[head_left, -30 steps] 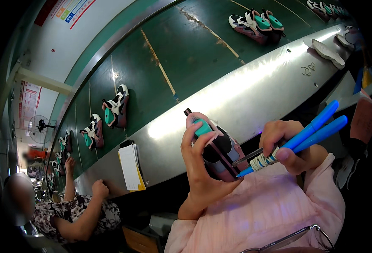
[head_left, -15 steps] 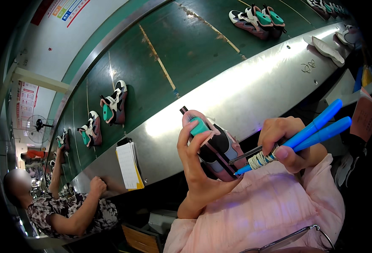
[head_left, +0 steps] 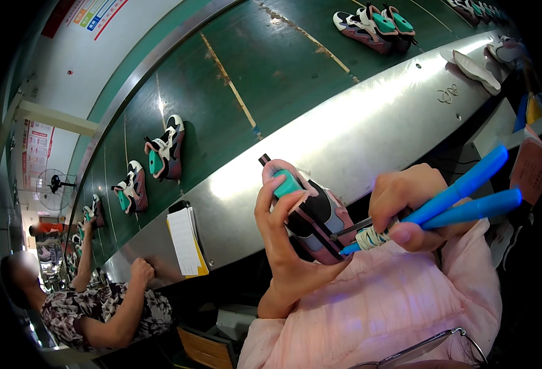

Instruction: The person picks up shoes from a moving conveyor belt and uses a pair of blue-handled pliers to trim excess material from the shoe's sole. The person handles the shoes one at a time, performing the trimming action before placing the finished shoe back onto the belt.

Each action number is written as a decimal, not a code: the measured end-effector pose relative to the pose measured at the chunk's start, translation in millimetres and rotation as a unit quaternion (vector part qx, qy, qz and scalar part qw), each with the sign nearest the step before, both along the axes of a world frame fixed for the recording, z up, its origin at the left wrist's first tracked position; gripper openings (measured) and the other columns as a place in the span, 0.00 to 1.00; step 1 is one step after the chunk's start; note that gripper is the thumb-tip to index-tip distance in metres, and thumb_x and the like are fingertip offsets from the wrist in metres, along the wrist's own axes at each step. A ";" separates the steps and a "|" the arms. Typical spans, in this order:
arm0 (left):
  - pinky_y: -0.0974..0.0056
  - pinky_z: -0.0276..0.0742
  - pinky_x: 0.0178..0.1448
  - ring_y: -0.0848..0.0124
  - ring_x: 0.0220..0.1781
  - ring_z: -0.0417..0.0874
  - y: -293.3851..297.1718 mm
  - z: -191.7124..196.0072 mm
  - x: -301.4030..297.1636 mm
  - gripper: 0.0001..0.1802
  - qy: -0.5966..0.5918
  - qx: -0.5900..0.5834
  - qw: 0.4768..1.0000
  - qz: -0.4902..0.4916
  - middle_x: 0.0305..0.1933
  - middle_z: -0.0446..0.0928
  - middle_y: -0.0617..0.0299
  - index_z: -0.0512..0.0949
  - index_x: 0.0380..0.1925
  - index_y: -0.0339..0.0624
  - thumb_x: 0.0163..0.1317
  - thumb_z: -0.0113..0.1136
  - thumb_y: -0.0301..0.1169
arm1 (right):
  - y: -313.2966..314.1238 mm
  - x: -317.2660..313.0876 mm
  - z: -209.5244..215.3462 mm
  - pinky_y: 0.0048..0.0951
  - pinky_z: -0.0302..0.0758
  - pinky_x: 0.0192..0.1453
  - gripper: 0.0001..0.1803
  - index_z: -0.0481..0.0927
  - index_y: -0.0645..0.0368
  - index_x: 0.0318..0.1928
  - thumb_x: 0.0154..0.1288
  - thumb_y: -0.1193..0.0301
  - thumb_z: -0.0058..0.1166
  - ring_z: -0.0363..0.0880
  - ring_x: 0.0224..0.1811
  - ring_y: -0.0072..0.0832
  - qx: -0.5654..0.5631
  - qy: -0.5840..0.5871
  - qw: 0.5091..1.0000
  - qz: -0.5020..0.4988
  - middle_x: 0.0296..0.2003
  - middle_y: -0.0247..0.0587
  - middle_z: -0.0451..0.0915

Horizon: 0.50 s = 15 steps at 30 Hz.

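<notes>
My left hand (head_left: pixel 278 243) is wrapped round a pink, black and grey sneaker (head_left: pixel 325 209) and tilts it in front of my chest. A green last (head_left: pixel 288 184) fills its opening, under my fingertips. In my right hand (head_left: pixel 406 197) are blue marker pens (head_left: pixel 461 184), clamped together with a thin metal rod. Pale cord or elastic (head_left: pixel 371 238) is wound round the pens near the front. One blue tip and the end of the rod meet the sneaker's side by the dark stripe; contact of the tip is hard to confirm.
A steel ledge (head_left: pixel 246 209) borders a green conveyor belt (head_left: pixel 271 80) carrying several sneakers (head_left: pixel 166 150). A clipboard (head_left: pixel 187 241) with paper lies on the ledge. Rubber bands (head_left: pixel 448 94) and white shoe-shaped pieces (head_left: pixel 477 72) are at far right. A person (head_left: pixel 105 313) reaches over the belt at left.
My right hand has shifted slightly left, and the pens' rear ends have swung a little right and apart. The sneaker has moved slightly left with my left hand.
</notes>
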State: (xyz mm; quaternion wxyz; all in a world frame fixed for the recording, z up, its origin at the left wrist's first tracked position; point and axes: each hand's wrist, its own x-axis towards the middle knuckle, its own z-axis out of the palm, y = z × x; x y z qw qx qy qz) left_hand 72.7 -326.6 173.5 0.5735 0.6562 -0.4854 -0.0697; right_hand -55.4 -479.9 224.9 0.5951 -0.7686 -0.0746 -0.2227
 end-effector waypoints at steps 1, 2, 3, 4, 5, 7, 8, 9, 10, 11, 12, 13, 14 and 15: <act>0.58 0.65 0.60 0.56 0.61 0.63 1.5 -1.4 1.9 0.47 -0.022 0.009 1.000 0.007 0.59 0.57 0.48 0.63 0.52 0.43 0.25 0.76 0.32 | 0.8 2.9 0.1 0.26 0.68 0.27 0.10 0.73 0.60 0.32 0.63 0.66 0.49 0.73 0.22 0.31 -0.016 -0.019 1.000 0.007 0.24 0.39 0.73; 0.60 0.64 0.61 0.59 0.61 0.64 3.2 -2.0 3.6 0.49 -0.044 0.017 0.999 0.015 0.59 0.57 0.49 0.62 0.53 0.43 0.25 0.77 0.34 | 1.4 5.1 2.6 0.27 0.68 0.25 0.11 0.74 0.60 0.30 0.61 0.64 0.50 0.73 0.21 0.31 -0.054 -0.002 0.998 0.010 0.23 0.39 0.73; 0.59 0.65 0.59 0.56 0.61 0.64 1.9 0.2 3.2 0.47 -0.028 0.014 0.999 0.005 0.59 0.57 0.48 0.63 0.52 0.43 0.26 0.76 0.32 | 1.3 2.8 8.4 0.28 0.68 0.23 0.12 0.75 0.59 0.29 0.60 0.63 0.52 0.73 0.20 0.32 -0.094 0.016 0.995 0.006 0.22 0.38 0.73; 0.58 0.65 0.58 0.54 0.60 0.63 0.4 3.5 2.4 0.45 -0.012 0.012 1.000 -0.005 0.59 0.57 0.47 0.63 0.51 0.43 0.26 0.75 0.30 | 0.9 1.3 12.5 0.30 0.69 0.21 0.13 0.75 0.58 0.27 0.59 0.61 0.53 0.73 0.19 0.32 -0.133 0.035 0.991 0.002 0.21 0.38 0.74; 0.56 0.65 0.56 0.51 0.60 0.63 -1.2 6.4 1.7 0.44 0.004 0.009 1.000 -0.016 0.59 0.56 0.46 0.64 0.49 0.43 0.26 0.74 0.28 | -0.1 1.3 11.5 0.28 0.68 0.19 0.12 0.75 0.58 0.28 0.59 0.62 0.53 0.73 0.18 0.31 -0.169 -0.016 0.985 0.003 0.21 0.37 0.74; 0.57 0.65 0.56 0.51 0.60 0.63 -0.1 9.1 0.7 0.44 -0.013 0.015 1.000 -0.006 0.59 0.56 0.46 0.64 0.50 0.43 0.26 0.74 0.28 | 2.9 4.3 8.3 0.26 0.66 0.16 0.11 0.75 0.58 0.29 0.59 0.62 0.53 0.74 0.17 0.30 -0.210 -0.096 0.973 0.000 0.21 0.36 0.74; 0.57 0.65 0.56 0.52 0.60 0.63 -0.1 10.2 0.1 0.44 -0.022 0.018 1.000 -0.002 0.59 0.56 0.46 0.64 0.50 0.43 0.26 0.74 0.28 | 5.1 4.4 8.0 0.24 0.66 0.15 0.11 0.75 0.58 0.29 0.59 0.63 0.53 0.74 0.17 0.29 -0.216 -0.123 0.968 -0.009 0.21 0.36 0.74; 0.57 0.65 0.56 0.52 0.60 0.63 0.3 8.2 1.5 0.44 -0.014 0.012 1.000 -0.002 0.59 0.56 0.46 0.64 0.50 0.44 0.26 0.74 0.28 | 6.4 7.6 6.6 0.23 0.64 0.13 0.10 0.75 0.58 0.29 0.60 0.64 0.52 0.73 0.15 0.27 -0.237 -0.151 0.960 -0.011 0.21 0.35 0.73; 0.57 0.65 0.56 0.52 0.60 0.63 0.3 5.2 3.0 0.44 -0.006 0.007 1.000 -0.002 0.59 0.56 0.47 0.64 0.50 0.44 0.26 0.74 0.28 | 7.2 9.0 5.6 0.23 0.64 0.13 0.11 0.75 0.58 0.29 0.60 0.64 0.52 0.72 0.15 0.27 -0.240 -0.154 0.959 -0.009 0.21 0.35 0.73; 0.57 0.65 0.56 0.52 0.59 0.63 0.5 3.4 4.1 0.44 0.002 0.001 1.000 -0.002 0.59 0.56 0.47 0.64 0.50 0.44 0.26 0.74 0.28 | 7.8 10.0 4.7 0.22 0.64 0.13 0.11 0.75 0.58 0.29 0.60 0.63 0.52 0.72 0.15 0.27 -0.243 -0.156 0.957 -0.008 0.21 0.35 0.73; 0.57 0.65 0.56 0.52 0.59 0.63 1.1 4.2 4.1 0.44 -0.002 0.008 1.000 -0.001 0.59 0.56 0.47 0.64 0.50 0.44 0.26 0.74 0.28 | 8.0 10.3 4.1 0.22 0.64 0.13 0.11 0.75 0.59 0.29 0.60 0.63 0.52 0.72 0.15 0.27 -0.246 -0.159 0.956 -0.006 0.21 0.35 0.73; 0.57 0.65 0.56 0.52 0.59 0.63 1.7 5.6 4.1 0.44 -0.005 0.015 1.000 0.001 0.59 0.56 0.47 0.64 0.50 0.44 0.26 0.74 0.28 | 7.1 10.8 3.1 0.22 0.63 0.13 0.11 0.75 0.59 0.30 0.60 0.63 0.52 0.72 0.14 0.27 -0.245 -0.167 0.955 -0.004 0.21 0.36 0.73; 0.57 0.65 0.56 0.52 0.59 0.63 2.4 6.3 4.4 0.44 -0.008 0.022 1.000 0.004 0.59 0.56 0.47 0.64 0.50 0.44 0.26 0.74 0.28 | 5.1 11.2 1.7 0.22 0.63 0.12 0.12 0.75 0.59 0.31 0.60 0.63 0.53 0.72 0.14 0.27 -0.244 -0.174 0.954 -0.001 0.21 0.37 0.74; 0.57 0.65 0.56 0.52 0.59 0.63 2.8 8.2 4.5 0.44 -0.008 0.024 1.000 -0.003 0.59 0.56 0.47 0.64 0.50 0.45 0.26 0.74 0.28 | 3.7 9.1 2.3 0.22 0.63 0.12 0.12 0.75 0.59 0.31 0.60 0.62 0.53 0.72 0.14 0.27 -0.247 -0.182 0.952 -0.003 0.22 0.38 0.74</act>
